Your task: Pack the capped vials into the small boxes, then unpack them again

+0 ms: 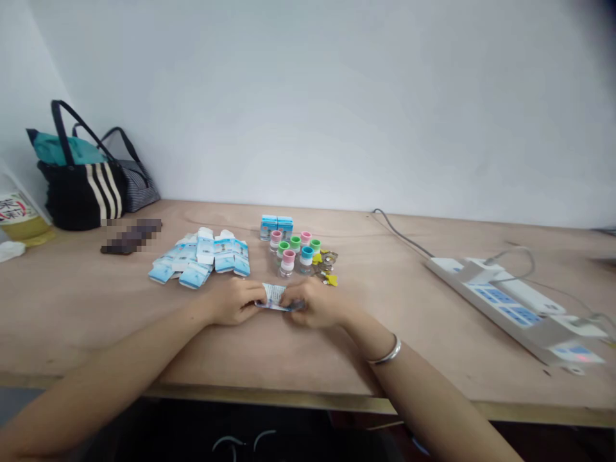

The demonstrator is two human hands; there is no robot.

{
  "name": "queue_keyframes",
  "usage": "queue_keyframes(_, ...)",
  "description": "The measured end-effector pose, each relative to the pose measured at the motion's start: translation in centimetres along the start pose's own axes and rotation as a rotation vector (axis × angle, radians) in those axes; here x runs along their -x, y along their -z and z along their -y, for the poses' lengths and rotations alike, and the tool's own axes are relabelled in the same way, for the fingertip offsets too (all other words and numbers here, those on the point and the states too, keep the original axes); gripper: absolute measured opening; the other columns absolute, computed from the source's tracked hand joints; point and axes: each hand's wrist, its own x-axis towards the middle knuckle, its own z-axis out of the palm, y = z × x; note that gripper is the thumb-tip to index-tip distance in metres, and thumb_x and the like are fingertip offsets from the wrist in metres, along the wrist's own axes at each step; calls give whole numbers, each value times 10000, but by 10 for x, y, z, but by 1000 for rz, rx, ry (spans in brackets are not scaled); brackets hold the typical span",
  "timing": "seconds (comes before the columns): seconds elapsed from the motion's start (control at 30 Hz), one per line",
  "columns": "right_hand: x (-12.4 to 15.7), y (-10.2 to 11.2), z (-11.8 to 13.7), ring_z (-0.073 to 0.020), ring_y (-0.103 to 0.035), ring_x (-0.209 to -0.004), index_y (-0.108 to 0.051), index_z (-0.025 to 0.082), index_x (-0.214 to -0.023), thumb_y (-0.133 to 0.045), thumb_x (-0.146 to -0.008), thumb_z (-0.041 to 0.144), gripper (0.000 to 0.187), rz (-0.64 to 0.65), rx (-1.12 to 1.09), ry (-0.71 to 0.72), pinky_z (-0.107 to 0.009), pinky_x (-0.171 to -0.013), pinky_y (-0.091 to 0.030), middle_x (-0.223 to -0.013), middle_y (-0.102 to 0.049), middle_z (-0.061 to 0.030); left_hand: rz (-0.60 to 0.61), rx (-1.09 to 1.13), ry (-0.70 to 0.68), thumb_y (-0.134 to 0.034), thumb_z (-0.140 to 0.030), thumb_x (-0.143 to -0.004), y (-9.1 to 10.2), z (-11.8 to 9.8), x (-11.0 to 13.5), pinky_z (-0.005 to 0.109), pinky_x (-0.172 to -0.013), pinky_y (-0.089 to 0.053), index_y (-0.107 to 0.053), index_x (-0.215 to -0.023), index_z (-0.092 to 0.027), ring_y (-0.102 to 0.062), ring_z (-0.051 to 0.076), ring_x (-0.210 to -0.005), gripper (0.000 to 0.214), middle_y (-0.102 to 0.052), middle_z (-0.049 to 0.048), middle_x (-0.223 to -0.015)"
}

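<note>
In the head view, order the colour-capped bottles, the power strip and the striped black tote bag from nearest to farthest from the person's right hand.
1. Colour-capped bottles: just ahead of the right hand, slightly left.
2. Power strip: off to the right.
3. Striped black tote bag: far left corner.

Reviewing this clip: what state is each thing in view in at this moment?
Left hand: gripping the leaflet's left end.
Right hand: gripping its right end.
Printed leaflet: held low over the table.
Small bottles: upright, coloured caps on.
Blue-and-white cartons: in a loose heap.
Paired cartons: standing upright.
Tote bag: upright, teal cloth sticking out.
Power strip: plugs inserted.
</note>
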Motion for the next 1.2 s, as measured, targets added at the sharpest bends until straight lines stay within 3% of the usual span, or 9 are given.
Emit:
queue_keyframes(0.13,1,-2,-2,-131,-606,-676,-591,168,-989,-549,-748,143,246,-103,-221,-130,-223,-612,-452,-803,-679,-27,-55,76,94,-478,-273,-864,1,-5,-4,268,-764,-468,-585,-1054,-231,-622,160,-858,222,-663,30,-986)
queue_keyframes(0.4,-6,-5,-6,-156,-617,-768,-528,197,-1041,-594,-796,327,285,-664,-417,-194,-288,-676,-506,-931,-623,-58,-480,252,442,-504,-312,-832,15,-5,-15,199,-543,-460,-605,-978,-189,-588,109,-621,217,-664,12,-832)
queue_keyframes(0.53,-6,-7,-4,-108,-579,-589,-501,192,-1103,-570,-800,316,335,-589,-346,-261,-232,-542,-462,-819,-617,-27,-877,66,786,-492,-337,-810,36,25,-3,240,-605,-479,-579,-977,-178,-611,146,-680,247,-657,28,-858)
queue_keyframes(0.6,-6,-10,-2,-98,-549,-540,-549,178,-1046,-568,-791,286,277,-487,-239,-296,-224,-527,-427,-753,-623,-17,-967,-115,965,-507,-317,-784,46,41,5,292,-727,-485,-573,-959,-178,-621,190,-797,233,-653,47,-897)
queue_keyframes(0.8,-7,-12,5,-119,-557,-567,-633,182,-933,-549,-799,278,185,-243,20,-419,-222,-542,-363,-691,-649,-22,-625,-332,1298,-479,-272,-775,53,59,19,519,-909,-372,-517,-1019,-187,-590,304,-944,261,-645,102,-962)
queue_keyframes(0.93,-8,-11,4,-141,-588,-618,-642,198,-943,-566,-786,276,192,-181,105,-479,-228,-567,-366,-732,-672,-32,-508,-465,1335,-524,-294,-755,56,47,16,589,-938,-302,-535,-1049,-164,-452,380,-1144,321,-540,180,-1172)
queue_keyframes(1.03,-8,-12,2,-156,-615,-674,-650,204,-923,-563,-796,279,171,-147,87,-458,-232,-603,-397,-780,-686,-43,-392,-535,1075,-520,-321,-783,55,35,6,621,-997,-209,-565,-1096,-201,-309,387,-1270,338,-409,164,-1339)
queue_keyframes(1.13,-8,-13,1,-163,-623,-683,-647,201,-917,-564,-802,281,163,-144,66,-438,-236,-611,-414,-776,-688,-47,-122,-511,630,-496,-361,-825,48,28,-7,629,-1046,-61,-585,-1120,-293,-276,342,-1314,316,-410,91,-1381)
queue_keyframes(1.2,-8,-13,1,-164,-623,-677,-643,197,-914,-572,-800,286,162,-147,70,-428,-239,-610,-417,-764,-686,-47,18,-488,471,-494,-387,-835,40,28,-12,612,-1060,0,-595,-1121,-312,-297,317,-1315,313,-434,77,-1379)
